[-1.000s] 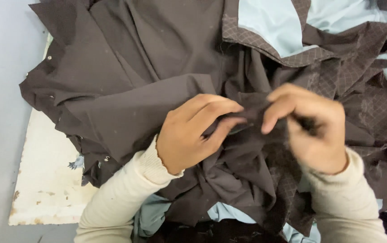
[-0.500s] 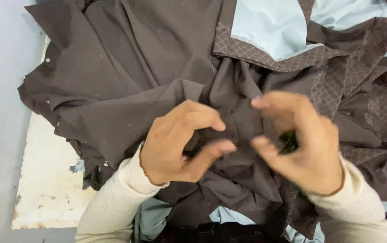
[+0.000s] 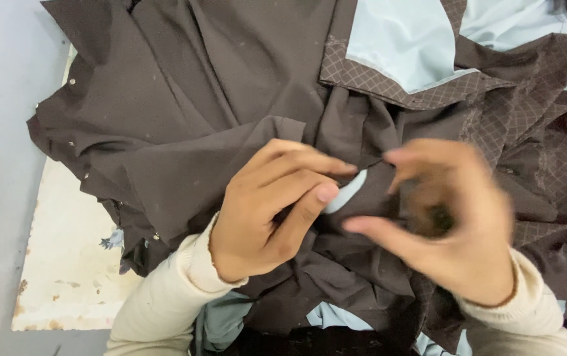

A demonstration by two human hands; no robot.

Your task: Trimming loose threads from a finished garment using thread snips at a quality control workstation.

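- Fingers (image 3: 296, 173) of our left hand (image 3: 267, 211) curl tight, pinching a fold of the dark brown fabric (image 3: 230, 112) where a pale blue sliver (image 3: 346, 191) shows just beside the thumb tip.
- Our right hand (image 3: 451, 224) is blurred; its fingers look half spread over the same fold, and we cannot tell whether they grip it.
- That fabric lies heaped across the worn white board (image 3: 65, 264), with pale blue lining (image 3: 402, 39) beyond the hands.
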